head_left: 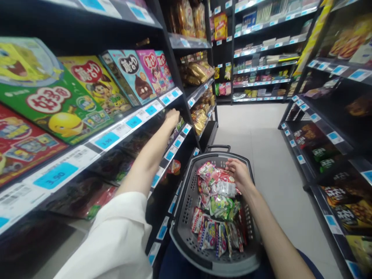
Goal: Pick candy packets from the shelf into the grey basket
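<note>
My left hand reaches into the lower shelf on the left, beside small packets. Its fingers are bent out of sight, and whether they touch or hold a packet does not show. Over the far right part of a grey shopping basket, my right hand hovers with loosely curled, parted fingers and nothing visible in them. Inside the basket lie several candy packets: a pink one near the far end, a green one in the middle, and a row of small upright bags nearer me.
Snack boxes, among them a green box and a blue box, line the left shelf above my arm. Gold bags fill a rack further on. A grey tiled aisle floor runs between this rack and shelves on the right.
</note>
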{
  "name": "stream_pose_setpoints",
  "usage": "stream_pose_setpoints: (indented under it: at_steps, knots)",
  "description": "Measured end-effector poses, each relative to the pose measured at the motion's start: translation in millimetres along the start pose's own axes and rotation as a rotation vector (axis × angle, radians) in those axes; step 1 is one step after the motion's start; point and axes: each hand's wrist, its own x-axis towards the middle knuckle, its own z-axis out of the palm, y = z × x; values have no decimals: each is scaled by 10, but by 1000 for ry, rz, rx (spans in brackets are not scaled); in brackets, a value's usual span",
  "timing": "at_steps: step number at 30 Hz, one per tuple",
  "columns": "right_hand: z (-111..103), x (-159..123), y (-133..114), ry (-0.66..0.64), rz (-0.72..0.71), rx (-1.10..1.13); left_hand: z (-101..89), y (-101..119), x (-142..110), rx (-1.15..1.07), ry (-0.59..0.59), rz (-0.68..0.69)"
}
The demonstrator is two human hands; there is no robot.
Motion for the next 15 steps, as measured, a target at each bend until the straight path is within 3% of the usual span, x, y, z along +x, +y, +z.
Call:
stream_pose_setpoints:
  at_steps: [3, 7, 11, 13, 15]
  knots:
    - [0, 6, -8, 1, 7, -14, 1, 116, -124, 27, 92, -12]
    - [12, -16, -16, 7, 3, -36, 86, 439, -423, -25, 282, 165]
    - [13, -48, -60, 22, 2, -46, 463, 886, -1014, -163, 384, 227]
    - [15, -62, -77, 30, -5, -47, 816, 1110, -1451, -235, 261, 249]
    - [19, -77, -80, 35, -13, -51, 1251, 1300, -1937, -244, -102, 438]
